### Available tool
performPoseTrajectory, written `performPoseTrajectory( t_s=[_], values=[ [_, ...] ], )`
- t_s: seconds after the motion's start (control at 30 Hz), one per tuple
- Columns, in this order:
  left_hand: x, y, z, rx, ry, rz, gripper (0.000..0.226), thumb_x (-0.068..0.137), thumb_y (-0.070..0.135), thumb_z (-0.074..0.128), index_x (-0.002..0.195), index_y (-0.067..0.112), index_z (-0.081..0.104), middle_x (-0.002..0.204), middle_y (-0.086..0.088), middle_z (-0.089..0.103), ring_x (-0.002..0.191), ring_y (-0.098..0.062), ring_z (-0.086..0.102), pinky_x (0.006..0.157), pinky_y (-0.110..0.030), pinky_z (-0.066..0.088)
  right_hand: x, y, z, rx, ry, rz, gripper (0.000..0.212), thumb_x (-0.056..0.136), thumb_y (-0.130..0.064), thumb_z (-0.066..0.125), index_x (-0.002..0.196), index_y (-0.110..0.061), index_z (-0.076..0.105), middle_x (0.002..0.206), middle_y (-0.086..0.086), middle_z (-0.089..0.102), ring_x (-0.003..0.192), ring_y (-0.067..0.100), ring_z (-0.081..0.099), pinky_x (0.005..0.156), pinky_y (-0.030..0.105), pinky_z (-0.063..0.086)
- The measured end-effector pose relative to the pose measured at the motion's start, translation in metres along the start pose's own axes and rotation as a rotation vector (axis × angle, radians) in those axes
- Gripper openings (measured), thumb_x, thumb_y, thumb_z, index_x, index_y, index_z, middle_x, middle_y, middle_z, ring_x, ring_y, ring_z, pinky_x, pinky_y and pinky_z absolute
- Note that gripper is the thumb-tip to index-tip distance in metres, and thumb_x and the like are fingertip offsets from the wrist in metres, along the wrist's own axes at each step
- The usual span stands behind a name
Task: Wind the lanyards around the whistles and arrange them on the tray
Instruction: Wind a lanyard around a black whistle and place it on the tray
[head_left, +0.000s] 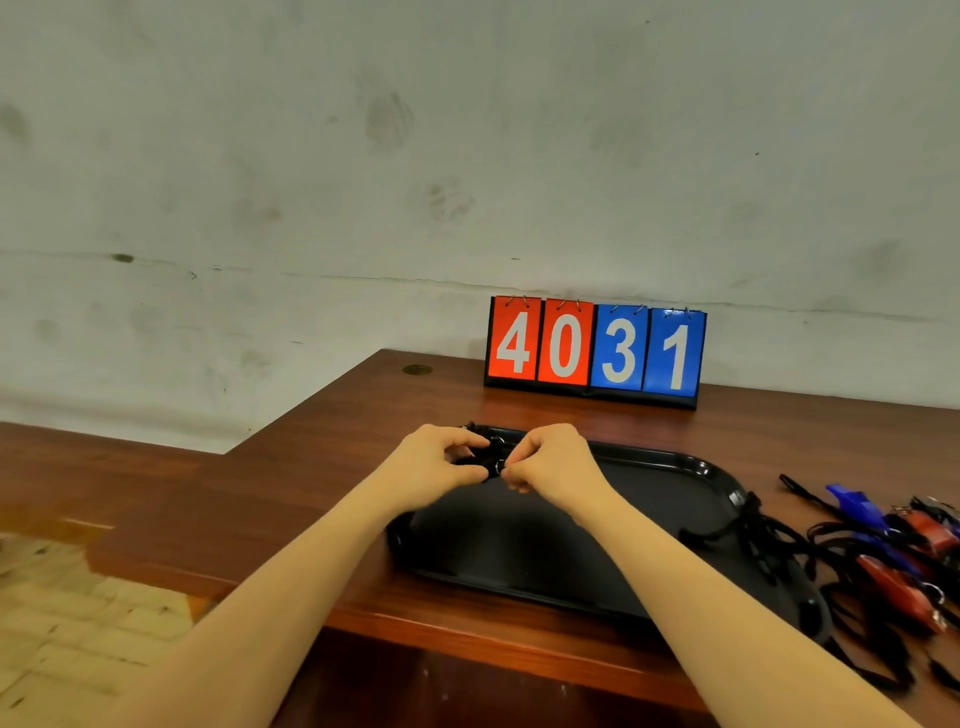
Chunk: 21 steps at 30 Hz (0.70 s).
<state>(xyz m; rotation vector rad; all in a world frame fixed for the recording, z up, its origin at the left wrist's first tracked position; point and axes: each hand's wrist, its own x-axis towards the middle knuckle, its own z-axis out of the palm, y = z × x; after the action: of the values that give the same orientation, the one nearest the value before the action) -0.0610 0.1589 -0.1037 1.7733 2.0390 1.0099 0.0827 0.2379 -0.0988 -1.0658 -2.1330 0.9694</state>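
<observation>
Both hands are up over the tray's (675, 460) far left corner. The left hand (434, 462) has fingers and thumb curled, pinching a black whistle (480, 460) with its lanyard bundled around it. The right hand (548, 460) meets it from the other side, fingers curled tight, pinching at the small metal ring (497, 466) on the same bundle. The black tray sits near the tabletop's (322, 457) front edge. Off its right edge lies a tangle of black lanyards (831, 545), some spilling over the tray's rim, with a blue whistle (852, 504) and red whistles (898, 584) among them. A scoreboard (595, 351) reading 4031 stands at the tabletop's back edge.
</observation>
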Motion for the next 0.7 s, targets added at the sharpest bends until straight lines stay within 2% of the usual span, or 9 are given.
performPoseTrajectory(
  t_s=[0.07, 0.17, 0.3, 0.4, 0.5, 0.6, 0.7],
  values=[
    [0.002, -0.008, 0.0, 0.036, 0.007, -0.031, 0.038, 0.079, 0.023, 0.07, 0.116, 0.02, 0.062, 0.112, 0.002, 0.063, 0.093, -0.006, 0.055, 0.083, -0.019, 0.04, 0.003, 0.0, 0.007, -0.047, -0.017, 0.009, 0.023, 0.073, 0.0, 0.069, 0.058, -0.017, 0.063, 0.073, 0.004, 0.066, 0.074, 0.014, 0.062, 0.069, 0.023, 0.049],
    [0.004, -0.018, 0.004, 0.078, 0.014, -0.045, 0.033, 0.075, 0.023, 0.074, 0.107, 0.021, 0.065, 0.106, 0.003, 0.062, 0.096, -0.008, 0.055, 0.082, -0.019, 0.041, 0.007, 0.003, 0.014, -0.06, -0.039, 0.041, 0.023, 0.073, 0.0, 0.068, 0.059, -0.016, 0.063, 0.072, 0.001, 0.065, 0.072, 0.012, 0.06, 0.059, 0.017, 0.046],
    [0.009, -0.028, 0.009, 0.112, 0.054, 0.003, 0.03, 0.073, 0.02, 0.075, 0.101, 0.024, 0.065, 0.104, 0.005, 0.061, 0.096, -0.008, 0.054, 0.08, -0.019, 0.041, 0.011, 0.008, 0.02, -0.075, -0.046, 0.057, 0.019, 0.073, 0.0, 0.07, 0.062, -0.015, 0.064, 0.077, 0.002, 0.066, 0.078, 0.014, 0.062, 0.061, 0.017, 0.045],
    [0.013, -0.03, 0.01, 0.113, 0.051, 0.015, 0.031, 0.072, 0.02, 0.075, 0.101, 0.025, 0.065, 0.1, 0.006, 0.059, 0.093, -0.008, 0.053, 0.079, -0.019, 0.04, 0.013, 0.011, 0.024, -0.103, -0.003, 0.048, 0.02, 0.073, -0.003, 0.071, 0.07, -0.017, 0.057, 0.08, 0.001, 0.061, 0.078, 0.014, 0.058, 0.057, 0.017, 0.042],
    [0.014, -0.032, 0.011, 0.089, 0.053, 0.019, 0.032, 0.073, 0.02, 0.075, 0.103, 0.024, 0.065, 0.101, 0.007, 0.059, 0.095, -0.009, 0.054, 0.08, -0.018, 0.04, 0.016, 0.013, 0.025, -0.135, -0.005, 0.026, 0.021, 0.072, -0.004, 0.071, 0.079, -0.018, 0.057, 0.092, 0.005, 0.063, 0.086, 0.019, 0.06, 0.065, 0.021, 0.045],
    [0.015, -0.031, 0.01, 0.089, 0.043, 0.019, 0.034, 0.075, 0.019, 0.073, 0.108, 0.023, 0.065, 0.11, 0.003, 0.062, 0.102, -0.011, 0.056, 0.088, -0.022, 0.044, 0.016, 0.014, 0.024, -0.152, -0.034, 0.012, 0.018, 0.073, -0.005, 0.07, 0.08, -0.017, 0.058, 0.091, 0.004, 0.062, 0.087, 0.019, 0.06, 0.069, 0.022, 0.044],
    [0.013, -0.03, 0.01, 0.107, 0.026, 0.02, 0.042, 0.077, 0.019, 0.071, 0.118, 0.021, 0.061, 0.12, 0.002, 0.06, 0.11, -0.011, 0.054, 0.093, -0.022, 0.042, 0.017, 0.015, 0.023, -0.149, -0.056, 0.031, 0.018, 0.074, -0.008, 0.072, 0.085, -0.015, 0.06, 0.094, 0.005, 0.063, 0.084, 0.017, 0.059, 0.062, 0.019, 0.044]
  ],
)
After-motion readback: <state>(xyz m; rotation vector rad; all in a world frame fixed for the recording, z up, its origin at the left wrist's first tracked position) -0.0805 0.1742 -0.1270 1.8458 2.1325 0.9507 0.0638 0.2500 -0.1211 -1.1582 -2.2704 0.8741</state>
